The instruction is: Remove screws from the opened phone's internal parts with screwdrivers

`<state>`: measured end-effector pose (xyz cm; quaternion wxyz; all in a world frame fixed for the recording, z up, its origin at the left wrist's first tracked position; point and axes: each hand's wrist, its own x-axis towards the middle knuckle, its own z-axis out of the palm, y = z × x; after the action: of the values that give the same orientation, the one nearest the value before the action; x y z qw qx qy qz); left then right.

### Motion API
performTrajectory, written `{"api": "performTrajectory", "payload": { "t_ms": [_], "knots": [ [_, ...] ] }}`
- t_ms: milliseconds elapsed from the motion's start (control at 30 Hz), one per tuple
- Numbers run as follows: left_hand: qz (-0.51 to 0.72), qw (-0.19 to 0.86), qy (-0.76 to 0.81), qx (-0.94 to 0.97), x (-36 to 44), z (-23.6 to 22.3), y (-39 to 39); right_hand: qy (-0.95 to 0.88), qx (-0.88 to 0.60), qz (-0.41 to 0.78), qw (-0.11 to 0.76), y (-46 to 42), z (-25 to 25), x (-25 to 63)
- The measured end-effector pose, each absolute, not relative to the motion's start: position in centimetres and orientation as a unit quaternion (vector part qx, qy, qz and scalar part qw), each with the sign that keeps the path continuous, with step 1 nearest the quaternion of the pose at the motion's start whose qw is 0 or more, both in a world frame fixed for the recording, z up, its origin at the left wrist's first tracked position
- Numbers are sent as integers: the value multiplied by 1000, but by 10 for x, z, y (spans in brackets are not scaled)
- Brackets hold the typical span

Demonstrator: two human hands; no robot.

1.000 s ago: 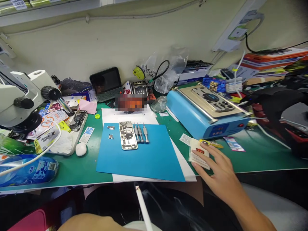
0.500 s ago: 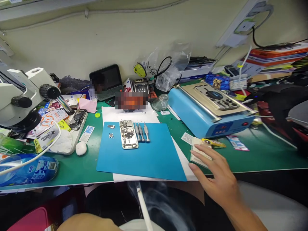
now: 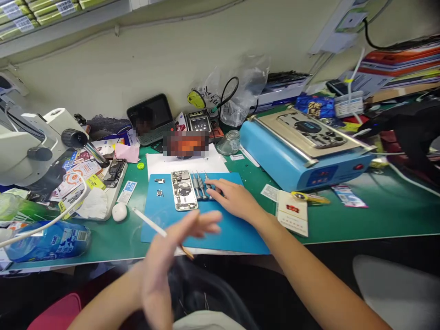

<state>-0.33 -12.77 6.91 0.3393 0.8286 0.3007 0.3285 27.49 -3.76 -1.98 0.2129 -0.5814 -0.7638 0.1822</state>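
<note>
My right hand (image 3: pixel 231 200) lies on the blue mat (image 3: pixel 237 233), fingers stretched left and touching the rightmost of three small screwdrivers (image 3: pixel 200 187). Beside them lies an opened phone (image 3: pixel 184 190) with its insides showing. Two tiny metal parts (image 3: pixel 158 181) sit left of it. My left hand (image 3: pixel 172 256), blurred by motion, is raised over the mat's near edge with a thin white cigarette (image 3: pixel 147 221) between its fingers.
A blue heating machine (image 3: pixel 302 156) stands at the right, and a microscope (image 3: pixel 30 146) at the left over another opened phone (image 3: pixel 113 172). A white card pack (image 3: pixel 294 217) and yellow tool (image 3: pixel 309 197) lie right of the mat. A glass jar (image 3: pixel 229 143) and small screen (image 3: pixel 151 117) stand behind.
My right hand left the white card pack and moved left onto the mat to the screwdrivers. My left hand rose into view with the cigarette.
</note>
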Motion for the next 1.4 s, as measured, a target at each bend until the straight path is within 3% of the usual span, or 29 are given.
{"api": "performTrajectory", "payload": {
  "t_ms": [67,167,267,733,967,1200,1400],
  "knots": [
    [334,310,278,845,-7,57,-103,-771,-573,162,225,-39,-25,274],
    [284,156,282,903,-14,35,-63,-788,-556,137,226,-42,-25,273],
    [238,114,276,924,-18,16,-36,-802,-546,111,215,-43,-22,273],
    [235,213,345,884,-14,-1,-22,-804,-512,149,262,-46,-29,287],
    [203,206,353,890,-11,-1,-20,-769,-479,126,403,-50,-27,287],
    [207,202,351,891,-12,-1,-18,-813,-471,133,316,-48,-30,288],
    [210,217,340,891,-15,0,-15,-769,-515,169,339,-50,-27,287]
  ]
}}
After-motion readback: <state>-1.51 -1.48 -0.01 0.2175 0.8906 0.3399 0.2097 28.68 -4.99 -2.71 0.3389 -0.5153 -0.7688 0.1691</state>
